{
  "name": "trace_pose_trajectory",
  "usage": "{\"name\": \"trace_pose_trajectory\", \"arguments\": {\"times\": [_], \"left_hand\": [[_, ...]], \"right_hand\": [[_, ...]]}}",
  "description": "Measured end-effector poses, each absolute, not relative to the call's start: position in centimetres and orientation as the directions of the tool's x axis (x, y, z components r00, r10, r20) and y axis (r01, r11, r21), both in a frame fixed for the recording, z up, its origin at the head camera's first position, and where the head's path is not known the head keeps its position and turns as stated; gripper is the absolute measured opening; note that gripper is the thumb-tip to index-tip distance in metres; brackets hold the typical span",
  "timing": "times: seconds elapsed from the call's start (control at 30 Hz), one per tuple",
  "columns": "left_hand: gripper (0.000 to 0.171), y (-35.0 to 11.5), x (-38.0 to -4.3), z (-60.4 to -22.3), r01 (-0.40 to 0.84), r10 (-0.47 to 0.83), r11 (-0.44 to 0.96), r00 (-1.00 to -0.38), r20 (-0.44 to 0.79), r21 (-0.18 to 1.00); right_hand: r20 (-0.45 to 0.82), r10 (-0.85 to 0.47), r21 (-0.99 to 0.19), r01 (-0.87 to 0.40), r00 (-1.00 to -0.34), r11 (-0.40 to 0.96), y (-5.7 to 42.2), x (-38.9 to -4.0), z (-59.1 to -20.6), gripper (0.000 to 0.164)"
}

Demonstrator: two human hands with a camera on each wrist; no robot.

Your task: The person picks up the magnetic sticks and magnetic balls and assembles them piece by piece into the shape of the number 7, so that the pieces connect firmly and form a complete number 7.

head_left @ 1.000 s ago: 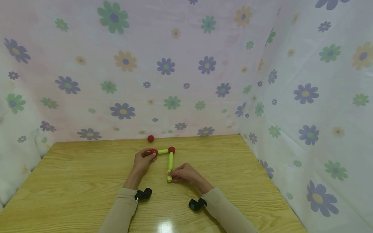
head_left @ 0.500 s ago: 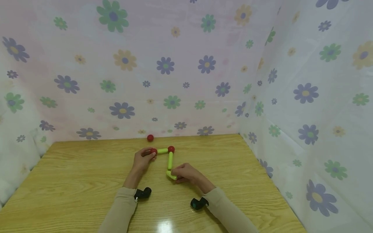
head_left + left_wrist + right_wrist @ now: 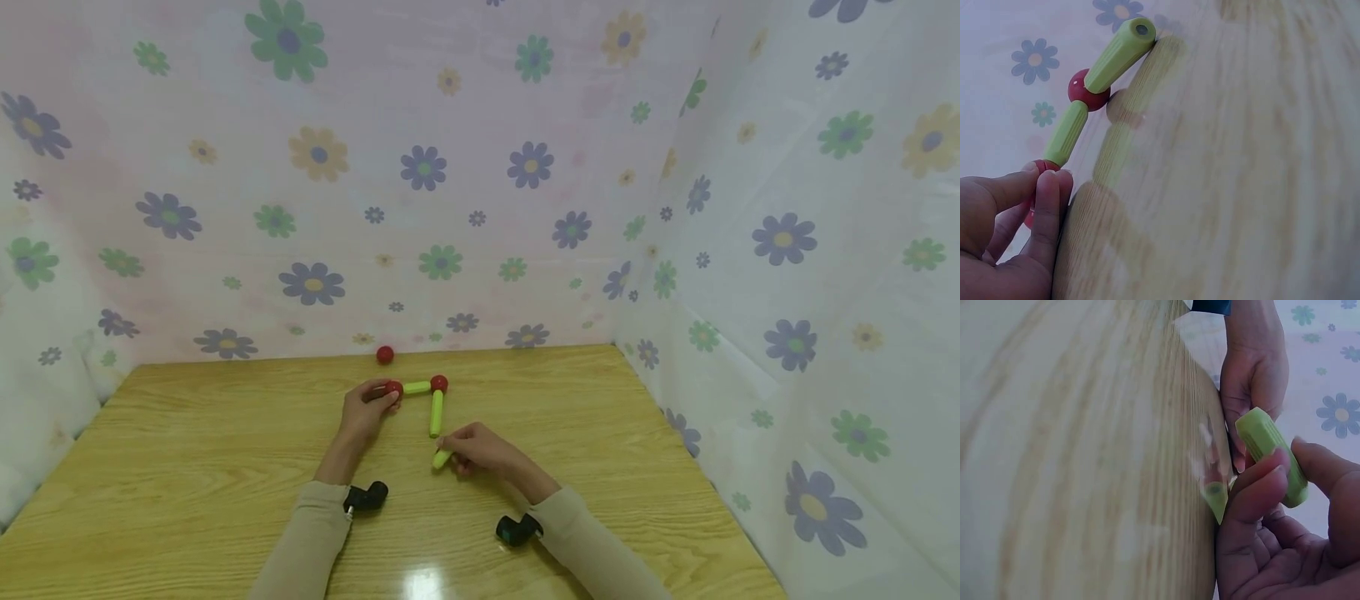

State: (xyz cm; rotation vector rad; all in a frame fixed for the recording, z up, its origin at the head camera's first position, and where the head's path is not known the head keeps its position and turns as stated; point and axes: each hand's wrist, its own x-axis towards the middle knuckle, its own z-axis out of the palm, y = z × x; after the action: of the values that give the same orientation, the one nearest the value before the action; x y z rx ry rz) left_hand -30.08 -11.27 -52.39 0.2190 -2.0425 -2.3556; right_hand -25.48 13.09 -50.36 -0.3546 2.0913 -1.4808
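My left hand [image 3: 363, 412] pinches a red ball [image 3: 393, 390] between thumb and fingers. From that ball a short yellow-green magnetic rod [image 3: 417, 388] runs right to a second red ball [image 3: 438, 383]. Another yellow-green rod [image 3: 437, 415] extends from it toward me, its free end showing a grey disc in the left wrist view. My right hand [image 3: 483, 448] pinches a loose yellow-green magnetic rod [image 3: 1272, 456] between thumb and fingers. This rod slants just in front of the joined rod's free end, apart from it.
A loose red ball [image 3: 385, 355] lies near the far edge of the wooden table [image 3: 225, 467]. Flower-printed curtains [image 3: 480, 275] stand behind and at both sides. Each wrist wears a black camera mount [image 3: 367, 497].
My right hand has turned the loose rod about; it pointed to the lower right half a second ago and now slants to the lower left. My left hand stays on its ball.
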Motion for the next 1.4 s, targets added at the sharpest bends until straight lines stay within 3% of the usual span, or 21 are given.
{"name": "trace_pose_trajectory", "arguments": {"times": [0.27, 1.07, 1.4], "left_hand": [[0.044, -11.3, -30.2, -52.4, -0.080, -0.104, -0.174, -0.990, -0.099, 0.981], [0.043, -11.3, -30.2, -52.5, -0.075, -0.125, -0.158, -0.988, -0.096, 0.984], [0.044, -11.3, -30.2, -52.4, -0.079, -0.115, -0.153, -0.989, -0.097, 0.985]], "right_hand": [[-0.268, -0.523, -0.928, 0.070, -0.809, 0.367, 12.9, -25.4, -50.4, 0.022], [-0.281, -0.485, -0.915, 0.079, -0.828, 0.395, 12.3, -25.7, -50.3, 0.034], [-0.304, -0.435, -0.915, 0.133, -0.848, 0.380, 11.9, -25.8, -50.4, 0.029]]}}
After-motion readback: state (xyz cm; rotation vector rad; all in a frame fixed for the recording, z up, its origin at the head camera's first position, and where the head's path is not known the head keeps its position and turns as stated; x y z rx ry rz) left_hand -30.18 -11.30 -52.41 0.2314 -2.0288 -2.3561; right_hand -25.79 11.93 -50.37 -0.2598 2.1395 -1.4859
